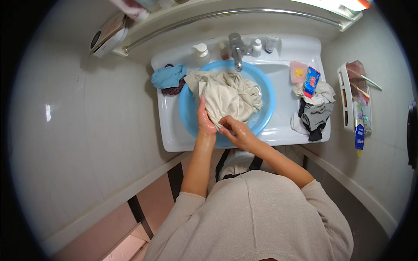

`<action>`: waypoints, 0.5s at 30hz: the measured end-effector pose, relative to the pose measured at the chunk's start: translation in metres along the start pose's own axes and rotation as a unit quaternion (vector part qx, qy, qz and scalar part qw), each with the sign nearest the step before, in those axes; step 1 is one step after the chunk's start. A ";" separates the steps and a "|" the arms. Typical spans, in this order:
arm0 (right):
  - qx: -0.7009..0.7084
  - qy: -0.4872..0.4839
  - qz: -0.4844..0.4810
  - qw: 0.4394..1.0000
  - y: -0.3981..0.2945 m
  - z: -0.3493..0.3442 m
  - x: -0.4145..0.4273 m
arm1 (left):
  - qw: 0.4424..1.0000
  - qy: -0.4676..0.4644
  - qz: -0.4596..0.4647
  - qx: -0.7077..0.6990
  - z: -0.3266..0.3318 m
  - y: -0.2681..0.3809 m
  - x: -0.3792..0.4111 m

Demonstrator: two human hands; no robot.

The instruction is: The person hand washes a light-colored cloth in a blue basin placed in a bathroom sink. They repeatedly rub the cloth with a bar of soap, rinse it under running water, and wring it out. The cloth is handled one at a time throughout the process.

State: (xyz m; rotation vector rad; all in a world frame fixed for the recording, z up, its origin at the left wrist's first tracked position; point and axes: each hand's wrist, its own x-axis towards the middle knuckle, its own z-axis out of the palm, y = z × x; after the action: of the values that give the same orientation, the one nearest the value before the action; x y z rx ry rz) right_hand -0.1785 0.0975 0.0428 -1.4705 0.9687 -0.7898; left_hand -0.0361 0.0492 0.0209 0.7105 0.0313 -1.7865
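A wet cream-coloured cloth garment (225,94) lies bunched in a light blue plastic basin (269,107), which stands in a white sink (176,140). My left hand (206,117) is wet and lies under and beside the garment's near left edge, its thumb pointing away from me; part of the palm and the fingers are hidden by the cloth. With bent fingers and thumb, my right hand (237,131) pinches the near corner of the same garment above the basin's near rim. Some water with suds shows at the basin's right side.
Behind the basin are a chrome faucet (235,49), a white pump bottle (201,53) and small bottles. Blue cloth (168,76) lies on the left rim. At right are grey and white clothes (316,112), a blue packet (312,81) and a wall rack (343,98). A metal rail (228,12) runs overhead.
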 end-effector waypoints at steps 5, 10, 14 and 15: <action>-0.117 0.248 0.033 0.961 0.028 -0.097 0.013 | 0.996 0.067 -0.060 0.025 0.009 -0.013 0.026; -0.337 0.486 0.086 0.802 0.128 -0.244 0.005 | 0.997 0.012 -0.069 -0.012 0.009 -0.019 0.030; -0.370 0.457 0.377 0.716 0.176 -0.302 0.007 | 0.996 0.012 -0.086 0.004 0.016 -0.026 0.040; -0.339 0.456 0.394 0.722 0.175 -0.300 0.013 | 0.997 0.009 -0.082 0.001 0.014 -0.025 0.040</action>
State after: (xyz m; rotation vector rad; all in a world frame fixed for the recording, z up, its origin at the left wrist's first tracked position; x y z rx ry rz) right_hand -0.4637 -0.0467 -0.0933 -0.9516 2.6488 -0.4744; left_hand -0.0708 0.0186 0.0052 0.7434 0.1030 -1.9355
